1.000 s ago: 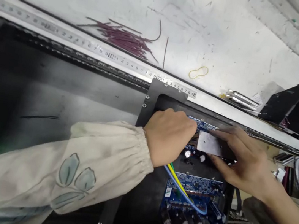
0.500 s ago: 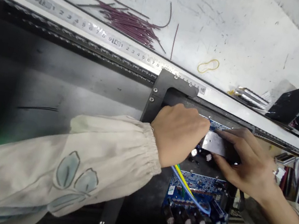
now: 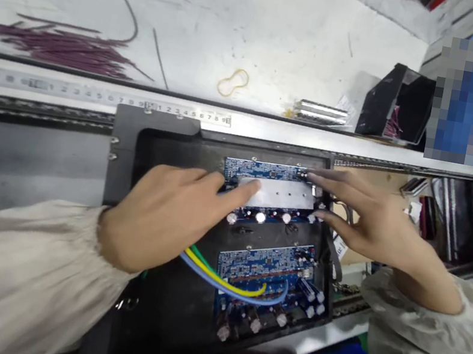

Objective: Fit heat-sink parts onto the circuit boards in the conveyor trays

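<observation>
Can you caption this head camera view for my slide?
Left hand on a metal strip, right hand at the end of a blue circuit board.

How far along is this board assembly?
Done: the lower circuit board sits in the black fixture. In hand: the left hand touches the aluminium plate on the upper circuit board, the right hand at that board's right edge. Remaining: blue and yellow wires lie loose across the lower board.

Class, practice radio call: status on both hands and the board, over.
Left hand fingertips on metal plate, atop upper blue circuit board. Right hand fingers at board's right end. Blue, yellow, green wires under left wrist, running to lower board.
</observation>
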The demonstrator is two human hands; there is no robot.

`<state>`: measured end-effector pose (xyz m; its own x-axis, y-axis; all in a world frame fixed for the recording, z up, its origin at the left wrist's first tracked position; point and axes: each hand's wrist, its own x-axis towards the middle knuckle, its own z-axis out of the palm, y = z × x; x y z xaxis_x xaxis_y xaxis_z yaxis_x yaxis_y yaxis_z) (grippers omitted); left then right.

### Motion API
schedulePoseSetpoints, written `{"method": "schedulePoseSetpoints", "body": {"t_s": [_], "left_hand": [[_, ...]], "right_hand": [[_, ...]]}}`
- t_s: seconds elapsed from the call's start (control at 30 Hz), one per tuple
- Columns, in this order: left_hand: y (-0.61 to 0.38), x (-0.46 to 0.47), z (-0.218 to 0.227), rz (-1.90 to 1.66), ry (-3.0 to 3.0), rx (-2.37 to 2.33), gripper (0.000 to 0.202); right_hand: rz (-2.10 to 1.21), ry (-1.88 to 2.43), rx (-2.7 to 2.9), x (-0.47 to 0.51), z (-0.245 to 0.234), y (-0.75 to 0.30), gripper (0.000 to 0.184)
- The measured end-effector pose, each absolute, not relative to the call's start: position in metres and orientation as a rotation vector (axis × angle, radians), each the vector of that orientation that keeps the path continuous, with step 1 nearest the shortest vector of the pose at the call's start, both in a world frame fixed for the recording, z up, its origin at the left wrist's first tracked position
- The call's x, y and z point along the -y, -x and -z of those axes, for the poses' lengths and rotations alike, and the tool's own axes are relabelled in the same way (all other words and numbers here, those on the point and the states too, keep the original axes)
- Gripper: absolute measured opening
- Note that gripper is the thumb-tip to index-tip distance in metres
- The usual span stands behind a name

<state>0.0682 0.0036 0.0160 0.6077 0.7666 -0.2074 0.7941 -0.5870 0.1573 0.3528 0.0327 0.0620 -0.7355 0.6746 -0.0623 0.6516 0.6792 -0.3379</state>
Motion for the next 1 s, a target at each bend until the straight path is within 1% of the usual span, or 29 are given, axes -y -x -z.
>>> {"method": "schedulePoseSetpoints", "body": {"t_s": [0.13, 0.33, 0.47, 0.73, 0.9, 1.0], "left_hand": [[-0.063, -0.001, -0.009, 0.078, -2.68, -1.289, 0.072], [-0.061, 0.0, -0.008, -0.09, -2.763, -1.248, 0.063], [-0.063, 0.0, -0.011, -0.068, -2.752, -1.227, 0.06], [-0.063, -0.005, -0.008, -0.034, -2.68, -1.198, 0.066], [-0.066, -0.007, -0.008, 0.052, -2.606, -1.229, 0.069], [-0.068, -0.007, -0.01, 0.072, -2.627, -1.231, 0.07]], "right_hand": [[-0.594, 1.027, 2.765, -0.031, -0.043, -0.353, 0.045], [-0.494, 0.982, 2.692, -0.034, -0.033, -0.354, 0.037], [-0.485, 0.942, 2.688, -0.034, -0.029, -0.357, 0.034], [-0.544, 0.961, 2.806, -0.035, -0.035, -0.353, 0.037], [-0.413, 0.93, 2.792, -0.035, -0.034, -0.348, 0.038], [-0.502, 0.902, 2.812, -0.043, -0.039, -0.351, 0.037]]}}
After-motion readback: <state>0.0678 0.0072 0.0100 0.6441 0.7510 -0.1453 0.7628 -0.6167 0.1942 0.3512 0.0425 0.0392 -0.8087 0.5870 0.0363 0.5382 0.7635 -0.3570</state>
